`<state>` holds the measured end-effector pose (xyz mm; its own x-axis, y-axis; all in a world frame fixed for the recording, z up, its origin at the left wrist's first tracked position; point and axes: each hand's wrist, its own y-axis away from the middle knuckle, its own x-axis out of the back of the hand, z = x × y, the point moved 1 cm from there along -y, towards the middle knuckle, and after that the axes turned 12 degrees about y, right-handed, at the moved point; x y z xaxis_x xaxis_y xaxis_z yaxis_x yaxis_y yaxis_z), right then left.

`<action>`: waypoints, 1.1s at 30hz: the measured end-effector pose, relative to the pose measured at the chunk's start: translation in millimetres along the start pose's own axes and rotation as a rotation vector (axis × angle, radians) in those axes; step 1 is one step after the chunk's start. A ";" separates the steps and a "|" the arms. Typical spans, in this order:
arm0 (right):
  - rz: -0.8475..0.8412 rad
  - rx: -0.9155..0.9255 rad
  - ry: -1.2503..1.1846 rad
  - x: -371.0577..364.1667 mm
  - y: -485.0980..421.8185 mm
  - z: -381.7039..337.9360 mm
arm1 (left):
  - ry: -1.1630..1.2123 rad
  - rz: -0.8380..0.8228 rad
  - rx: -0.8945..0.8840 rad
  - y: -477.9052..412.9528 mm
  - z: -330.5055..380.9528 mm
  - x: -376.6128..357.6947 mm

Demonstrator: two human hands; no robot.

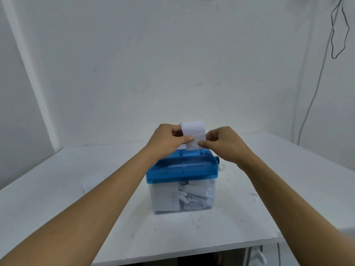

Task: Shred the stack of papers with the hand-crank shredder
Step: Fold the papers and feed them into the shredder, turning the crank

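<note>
The left hand (167, 140) reaches in over the tabletop (57, 189) and pinches the left edge of a small white paper (194, 131), thumb in front and the other fingers (175, 130) curled behind it. The paper stands upright, its top edge curling over backwards. Its lower edge is right at the feed slot in the blue lid of the shredder (180, 167); whether it has entered the slot I cannot tell. Holding it low down by both sides looks meant to keep the sheet flat and square, so it goes in straight rather than crumpling.

Under the lid, the clear bin (153, 198) is packed with cut strips (a good share of the job seems done), and no loose stack shows on the tabletop. The shredder sits mid-tabletop, directly in front of the person, within easy reach of both arms.

The right hand (226, 144) mirrors the left, pinching the paper's right edge between thumb and forefinger. Just below that wrist, the blue crank hub (217, 160) sticks out of the lid's right end, untouched. My guess is the right hand must let go and turn it once the sheet is seated, while the left steadies the paper. Far right, a thin cable (332, 43) hangs down the wall.
</note>
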<state>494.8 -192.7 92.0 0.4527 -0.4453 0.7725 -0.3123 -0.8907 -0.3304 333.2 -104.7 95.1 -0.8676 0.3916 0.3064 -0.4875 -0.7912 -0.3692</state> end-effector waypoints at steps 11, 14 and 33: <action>0.061 0.013 0.051 -14.0 10.2 10.0 | -0.143 -0.063 -0.061 9.3 -12.7 5.9; 0.105 0.030 0.080 -15.2 8.0 9.4 | -0.145 -0.051 -0.077 10.2 -13.7 6.1; 0.062 0.106 0.116 -10.8 7.6 8.9 | -0.283 -0.156 -0.009 12.8 -8.4 6.7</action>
<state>495.0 -195.5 76.3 0.3343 -0.4918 0.8040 -0.2445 -0.8691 -0.4300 320.4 -108.3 85.1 -0.7214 0.3603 0.5915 -0.6144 -0.7270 -0.3065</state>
